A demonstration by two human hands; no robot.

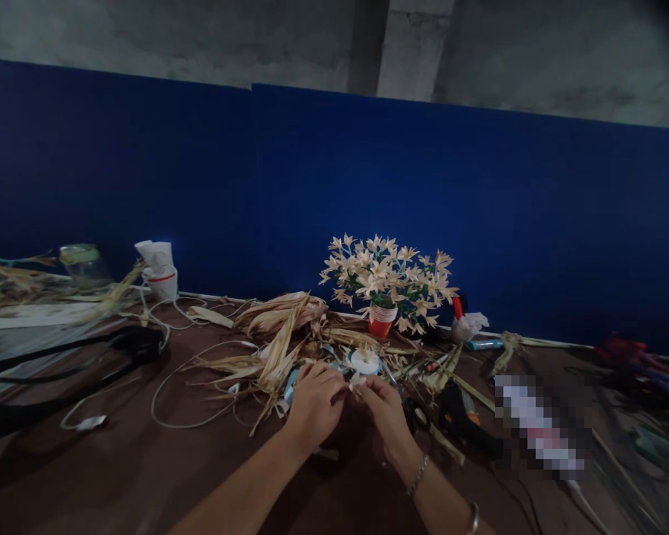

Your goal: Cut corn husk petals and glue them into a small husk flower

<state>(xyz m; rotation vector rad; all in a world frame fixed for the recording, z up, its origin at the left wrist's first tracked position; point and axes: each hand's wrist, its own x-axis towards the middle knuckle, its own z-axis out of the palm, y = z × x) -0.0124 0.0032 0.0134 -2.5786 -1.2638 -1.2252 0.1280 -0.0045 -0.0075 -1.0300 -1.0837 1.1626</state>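
In the middle of the head view, my right hand pinches a small pale piece of what looks like corn husk between thumb and fingertips. Close beside it is my left hand, its fingers curled inward; whatever they grip is hidden behind them. Just beyond my hands sits a round white and blue spool or lid. Dry corn husks lie heaped ahead and to the left. A bunch of pale husk-like flowers stands behind in a red and white cup.
Right of my hands lie scissors and a black tool with orange, near a pixelated pale object. White cable loops on the brown table. A white cup stands back left, before a blue partition.
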